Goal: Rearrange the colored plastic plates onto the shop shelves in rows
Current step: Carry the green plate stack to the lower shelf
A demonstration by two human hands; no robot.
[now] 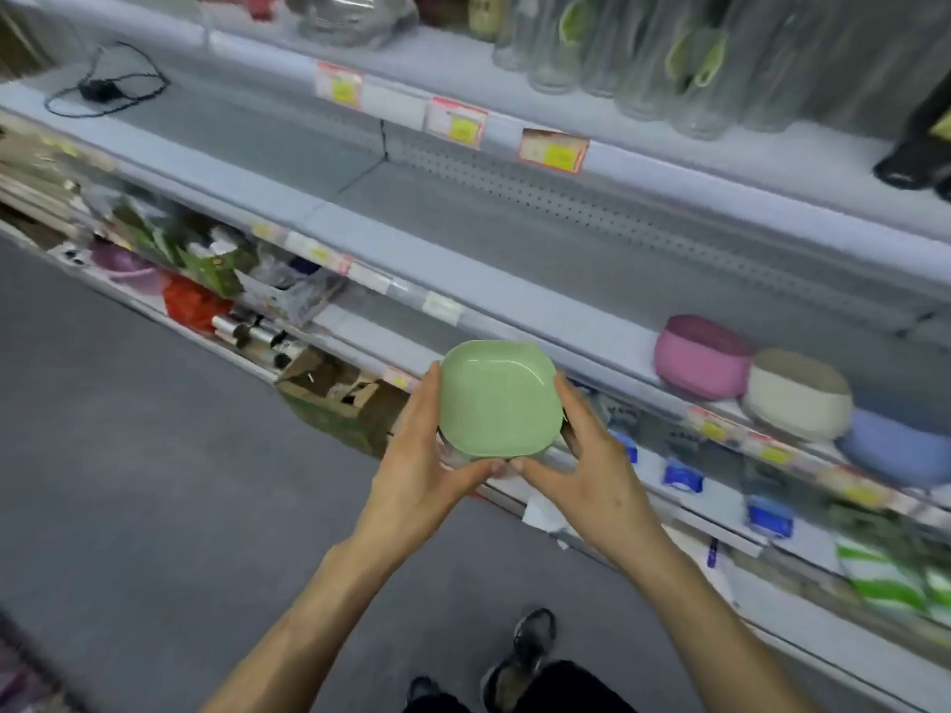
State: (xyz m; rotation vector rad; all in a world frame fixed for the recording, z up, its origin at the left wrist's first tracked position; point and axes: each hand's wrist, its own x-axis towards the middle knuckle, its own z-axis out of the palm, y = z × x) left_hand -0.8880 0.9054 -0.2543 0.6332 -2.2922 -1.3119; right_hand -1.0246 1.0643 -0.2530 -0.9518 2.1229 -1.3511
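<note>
While both hands cup it from either side in the lower middle of the frame, the green plate [499, 398] hangs face-up in the air, in front of the shelving and resting on nothing. The left hand [411, 455] grips its left rim and the right hand [581, 455] its right rim, thumbs meeting at the near edge. Whether more plates sit beneath it I cannot tell.

Beyond, at the right of the frame, a pink stack [700, 357], a beige stack [795, 393] and a blue stack [895, 447] stand upside-down in a row on the middle shelf [540, 239].

This looks like the carrying step. The next move likely calls for lifting the plate over the shelf's front lip and setting it down just left of the pink stack, probably turned over to match.

Farthest off, a black cable [103, 90] lies on shelving at upper left.
</note>
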